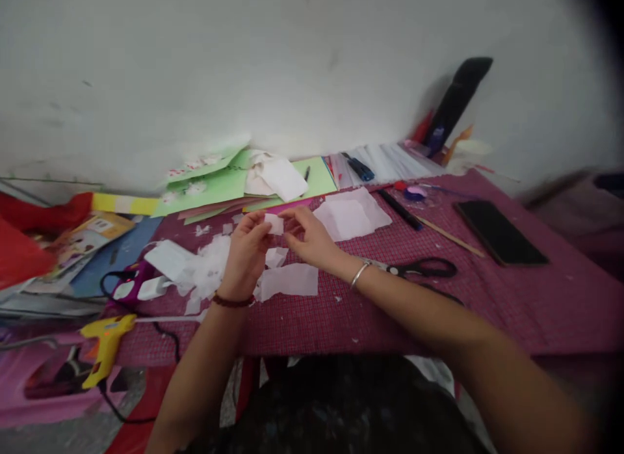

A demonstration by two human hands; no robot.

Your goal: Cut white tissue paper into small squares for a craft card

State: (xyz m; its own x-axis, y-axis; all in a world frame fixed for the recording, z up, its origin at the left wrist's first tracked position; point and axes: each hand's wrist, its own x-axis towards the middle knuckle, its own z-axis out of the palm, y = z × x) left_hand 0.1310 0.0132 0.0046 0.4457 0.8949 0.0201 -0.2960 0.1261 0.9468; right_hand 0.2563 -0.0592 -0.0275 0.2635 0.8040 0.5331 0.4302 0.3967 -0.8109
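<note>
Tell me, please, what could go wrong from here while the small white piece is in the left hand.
The small white piece, pinched in the left hand, might slip and be lost among the similar white scraps below.
The left forearm could bump the white stick and perhaps knock the yellow glue gun at the table's edge.
The right forearm, reaching across the scissors, might catch them.

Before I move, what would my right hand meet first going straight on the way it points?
Likely the small white rectangular paper-like piece pinched by your left hand; the fingers of your right hand appear at its edge, though depth and contact are unclear.
</note>
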